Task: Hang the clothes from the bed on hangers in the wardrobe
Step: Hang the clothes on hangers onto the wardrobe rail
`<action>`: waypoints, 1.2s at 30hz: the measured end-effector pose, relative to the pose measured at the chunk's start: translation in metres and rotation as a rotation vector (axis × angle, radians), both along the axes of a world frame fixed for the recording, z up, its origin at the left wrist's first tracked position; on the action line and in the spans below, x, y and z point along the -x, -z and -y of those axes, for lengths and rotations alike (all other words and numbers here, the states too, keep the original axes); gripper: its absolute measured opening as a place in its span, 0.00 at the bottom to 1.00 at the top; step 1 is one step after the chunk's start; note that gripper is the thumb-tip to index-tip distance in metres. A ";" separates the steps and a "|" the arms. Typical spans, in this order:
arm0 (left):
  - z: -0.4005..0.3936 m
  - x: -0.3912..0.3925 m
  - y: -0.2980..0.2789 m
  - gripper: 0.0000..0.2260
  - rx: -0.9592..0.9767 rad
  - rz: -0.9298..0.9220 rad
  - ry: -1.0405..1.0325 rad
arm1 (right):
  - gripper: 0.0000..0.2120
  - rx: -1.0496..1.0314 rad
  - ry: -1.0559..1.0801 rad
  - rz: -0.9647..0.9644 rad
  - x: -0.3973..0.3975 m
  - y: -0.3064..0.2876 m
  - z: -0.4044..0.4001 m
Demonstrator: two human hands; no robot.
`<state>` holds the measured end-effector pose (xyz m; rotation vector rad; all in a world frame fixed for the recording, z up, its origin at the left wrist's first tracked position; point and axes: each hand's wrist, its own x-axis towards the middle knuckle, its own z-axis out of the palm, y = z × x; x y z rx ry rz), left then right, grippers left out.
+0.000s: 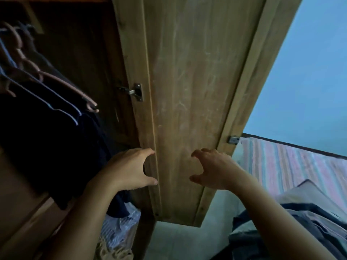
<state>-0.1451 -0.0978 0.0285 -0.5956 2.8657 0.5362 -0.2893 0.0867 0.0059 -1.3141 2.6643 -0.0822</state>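
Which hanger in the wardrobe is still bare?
The pinkish hanger at the front of the row carries nothing visible; the hangers behind it hold dark garments with pale piping.

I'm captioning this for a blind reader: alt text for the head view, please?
Both hands, left hand and right hand, reach empty toward an open wooden wardrobe door. Dark clothes hang on hangers at left; more clothes lie on the bed at lower right.

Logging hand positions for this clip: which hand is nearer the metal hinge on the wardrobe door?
Left. The left hand hovers almost straight below the metal hinge, by the door's hinged edge. The right hand is farther right, in front of the door panel.
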 end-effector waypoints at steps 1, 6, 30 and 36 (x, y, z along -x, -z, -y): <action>-0.012 0.009 0.002 0.38 -0.014 0.004 0.009 | 0.32 -0.001 0.021 0.010 0.005 0.001 -0.014; -0.064 0.052 0.016 0.39 -0.046 -0.001 0.085 | 0.23 -0.002 0.116 0.067 0.033 0.008 -0.083; -0.192 0.205 0.033 0.39 -0.049 0.030 0.680 | 0.29 0.104 0.590 0.144 0.046 0.010 -0.252; -0.201 0.223 0.030 0.38 0.041 0.035 0.885 | 0.27 0.129 0.774 0.111 0.029 0.013 -0.255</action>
